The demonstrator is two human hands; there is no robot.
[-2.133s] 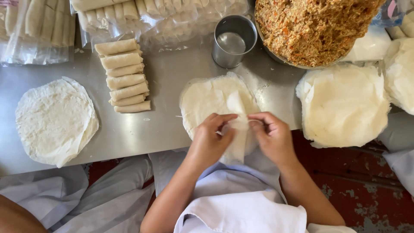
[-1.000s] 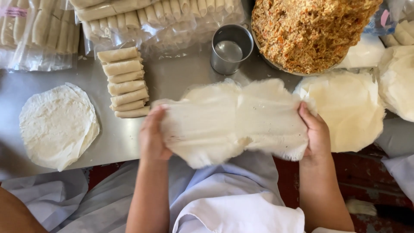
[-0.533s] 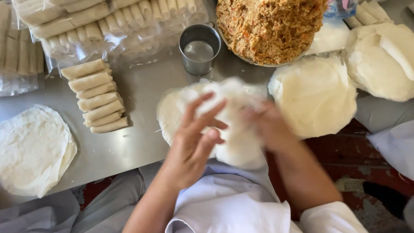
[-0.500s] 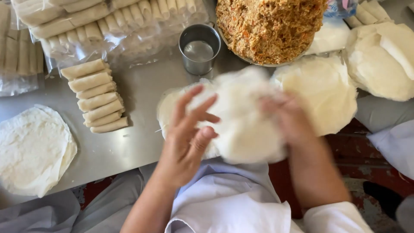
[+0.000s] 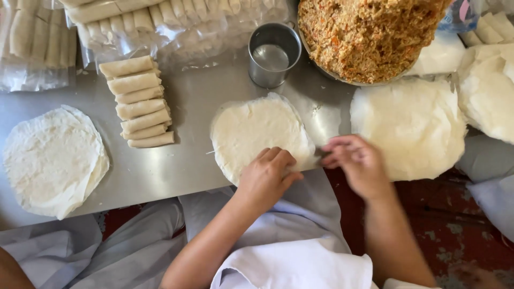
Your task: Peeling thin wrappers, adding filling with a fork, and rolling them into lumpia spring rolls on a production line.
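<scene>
A round, thin white wrapper (image 5: pixel 257 131) lies flat on the metal table (image 5: pixel 193 96) in front of me. My left hand (image 5: pixel 266 176) rests on its near edge with the fingers curled onto the sheet. My right hand (image 5: pixel 357 163) is just off the wrapper's right edge, fingers bent and slightly blurred, next to a stack of wrappers (image 5: pixel 412 126). I cannot tell whether the right fingers pinch anything. A large bowl of shredded orange-brown filling (image 5: pixel 369 35) stands behind the stack.
A metal cup of water (image 5: pixel 273 53) stands behind the wrapper. Several finished rolls (image 5: pixel 138 101) lie in a row at the left, with bagged rolls (image 5: pixel 134 21) behind. More wrapper stacks sit at far left (image 5: pixel 51 158) and far right (image 5: pixel 490 91).
The wrapper I was holding stretched in the air now lies flat on the table. Both hands have come down to its near edge.
</scene>
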